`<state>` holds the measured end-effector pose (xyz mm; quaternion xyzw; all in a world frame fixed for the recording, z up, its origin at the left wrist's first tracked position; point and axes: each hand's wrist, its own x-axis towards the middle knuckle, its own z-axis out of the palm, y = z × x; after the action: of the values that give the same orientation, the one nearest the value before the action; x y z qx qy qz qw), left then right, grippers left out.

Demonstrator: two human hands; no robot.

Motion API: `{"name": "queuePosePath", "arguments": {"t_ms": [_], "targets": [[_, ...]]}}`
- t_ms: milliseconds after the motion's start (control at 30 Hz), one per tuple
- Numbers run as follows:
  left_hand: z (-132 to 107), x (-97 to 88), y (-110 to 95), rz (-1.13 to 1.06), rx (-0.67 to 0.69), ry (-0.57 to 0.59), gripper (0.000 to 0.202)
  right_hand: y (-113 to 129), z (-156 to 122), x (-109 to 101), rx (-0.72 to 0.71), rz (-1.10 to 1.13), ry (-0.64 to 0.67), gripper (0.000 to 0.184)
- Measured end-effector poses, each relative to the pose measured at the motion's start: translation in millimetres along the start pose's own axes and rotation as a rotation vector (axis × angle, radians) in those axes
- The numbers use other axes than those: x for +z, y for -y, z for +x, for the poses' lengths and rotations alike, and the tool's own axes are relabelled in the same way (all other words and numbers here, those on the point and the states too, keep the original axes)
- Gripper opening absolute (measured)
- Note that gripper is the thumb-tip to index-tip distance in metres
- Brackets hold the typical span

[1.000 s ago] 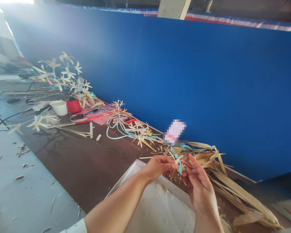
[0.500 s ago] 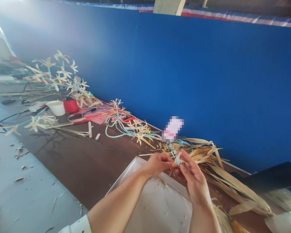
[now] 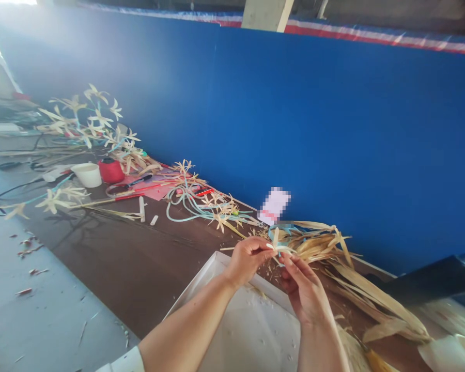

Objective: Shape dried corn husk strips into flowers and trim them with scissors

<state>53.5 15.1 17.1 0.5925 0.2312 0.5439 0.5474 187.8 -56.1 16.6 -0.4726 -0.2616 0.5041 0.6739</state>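
Note:
My left hand [image 3: 248,258] and my right hand [image 3: 300,284] meet over the far edge of a white tray [image 3: 217,289]. Both pinch a small pale husk flower with a light blue strip [image 3: 278,247]. The left fingers close on it from the left, the right fingers from below. Just behind lies a heap of dry corn husks [image 3: 333,253] against the blue wall.
Along the brown table [image 3: 139,258] lie finished husk flowers [image 3: 93,119], light blue cord [image 3: 186,206], a red thread spool [image 3: 110,170], a white cup [image 3: 87,174], scissors [image 3: 134,182] and red pens. Cables run at far left. A dark object [image 3: 442,279] sits at right.
Both hands have shifted a little left and away from me with the piece. The pale petals now stick up between the fingertips. The right fingers have curled in closer.

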Motion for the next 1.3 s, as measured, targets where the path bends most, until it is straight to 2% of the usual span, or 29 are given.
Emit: {"name": "queuePosePath", "arguments": {"t_ms": [233, 533, 833, 1000, 1133, 1300], "targets": [[-2.6, 2.0, -1.1, 0.075, 0.058, 0.057, 0.021, 0.4, 2.5, 0.7, -0.056, 0.108, -0.048, 0.020], [-3.8, 3.3, -0.4, 0.069, 0.096, 0.055, 0.022, -2.0, 2.4, 8.3, -0.048, 0.118, 0.010, 0.017], [-4.4, 2.9, 2.1, 0.064, 0.012, 0.105, 0.022, 1.6, 1.5, 3.4, -0.071, 0.101, -0.092, 0.024], [-3.3, 0.1, 4.7, 0.131, 0.066, 0.146, 0.022, 3.5, -0.4, 2.5, -0.096, 0.092, -0.101, 0.027], [-2.8, -1.1, 0.4, 0.165, 0.100, 0.175, 0.025, 3.4, 0.1, 0.9, -0.060, 0.035, -0.074, 0.024], [-3.0, -2.6, -0.8, 0.230, 0.167, 0.234, 0.025, 2.9, 0.3, -1.0, -0.088, -0.004, -0.042, 0.019]]}}
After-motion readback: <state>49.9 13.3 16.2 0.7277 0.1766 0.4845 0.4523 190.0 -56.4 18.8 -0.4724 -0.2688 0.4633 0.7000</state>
